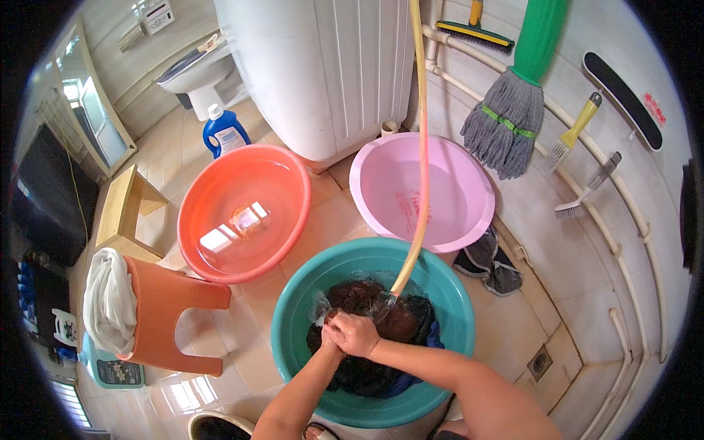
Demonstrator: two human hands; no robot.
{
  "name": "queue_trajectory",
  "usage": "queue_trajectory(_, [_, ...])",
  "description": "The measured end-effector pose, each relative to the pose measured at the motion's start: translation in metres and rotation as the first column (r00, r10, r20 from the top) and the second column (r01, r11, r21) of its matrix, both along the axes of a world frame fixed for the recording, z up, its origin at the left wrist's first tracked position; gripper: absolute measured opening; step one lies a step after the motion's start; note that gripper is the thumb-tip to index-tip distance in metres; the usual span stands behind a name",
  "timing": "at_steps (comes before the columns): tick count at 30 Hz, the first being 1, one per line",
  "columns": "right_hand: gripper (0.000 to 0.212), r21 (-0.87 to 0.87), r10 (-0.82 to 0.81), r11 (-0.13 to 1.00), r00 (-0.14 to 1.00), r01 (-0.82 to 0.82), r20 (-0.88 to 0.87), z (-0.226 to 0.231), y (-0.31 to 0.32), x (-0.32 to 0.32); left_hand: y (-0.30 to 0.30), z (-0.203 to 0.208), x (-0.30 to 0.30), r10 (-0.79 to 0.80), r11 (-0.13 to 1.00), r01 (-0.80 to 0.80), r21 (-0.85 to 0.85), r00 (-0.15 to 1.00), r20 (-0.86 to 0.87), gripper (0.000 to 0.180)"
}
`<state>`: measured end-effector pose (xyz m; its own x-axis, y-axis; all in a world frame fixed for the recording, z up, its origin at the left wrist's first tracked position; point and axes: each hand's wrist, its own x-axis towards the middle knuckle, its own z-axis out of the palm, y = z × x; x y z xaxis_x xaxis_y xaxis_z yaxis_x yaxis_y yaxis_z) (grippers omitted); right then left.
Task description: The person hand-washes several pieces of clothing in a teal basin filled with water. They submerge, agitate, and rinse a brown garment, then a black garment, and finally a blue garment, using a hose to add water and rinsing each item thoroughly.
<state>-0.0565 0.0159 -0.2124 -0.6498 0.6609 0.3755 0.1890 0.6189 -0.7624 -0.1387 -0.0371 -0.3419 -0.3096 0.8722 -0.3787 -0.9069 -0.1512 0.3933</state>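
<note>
A teal basin (449, 293) stands in front of me, with dark wet clothes (367, 374) in brown, black and blue lying in water. Over the clothes, my right hand (356, 335) is closed and pressed against my left hand (332, 339). My left hand's fingers are curled and partly covered by the right. Whatever lies between the two hands is hidden. From above, a yellow hose (422, 213) reaches down into the basin, its end just beyond my right hand, where the water is stirred and splashing.
An orange basin (302, 220) holding water and a pink basin (480, 180) stand farther off. To the left is an orange stool (165, 308) with white cloth (110, 301) on it. A blue detergent bottle (224, 132), a washing machine (330, 66) and a hanging grey mop (506, 125) are beyond.
</note>
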Motion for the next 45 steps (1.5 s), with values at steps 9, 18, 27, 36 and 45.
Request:
queue_trajectory(9, [0.049, -0.088, -0.310, 0.910, 0.807, 0.405, 0.504, -0.035, 0.066, 0.050, 0.022, 0.143, -0.023, -0.360, 0.933, -0.047, -0.358, -0.051, -0.932, 0.056])
queue_trajectory(18, [0.065, 0.279, 0.009, 0.926, 0.754, -0.254, 0.657, -0.073, 0.050, 0.068, 0.022, 0.059, -0.006, -0.610, 0.651, -0.052, -0.757, -0.630, -0.481, 0.052])
queue_trajectory(27, [0.056, 0.028, 0.063, 0.994, 0.794, -0.101, 0.605, -0.038, 0.047, 0.050, 0.010, 0.101, -0.057, -0.591, 0.717, 0.103, -0.690, -0.436, -0.679, 0.037])
queue_trajectory(36, [0.064, -0.210, 0.055, 0.978, 0.979, -0.013, 0.196, 0.087, 0.010, 0.061, -0.010, 0.259, -0.050, -0.138, 0.881, 0.400, -0.254, -0.296, -0.945, 0.024])
queue_trajectory(45, [0.033, -0.550, -0.026, 0.834, 0.992, -0.045, -0.120, 0.212, 0.038, 0.028, -0.001, 0.300, -0.055, 0.110, 0.923, 0.301, 0.239, 0.389, -0.915, 0.093])
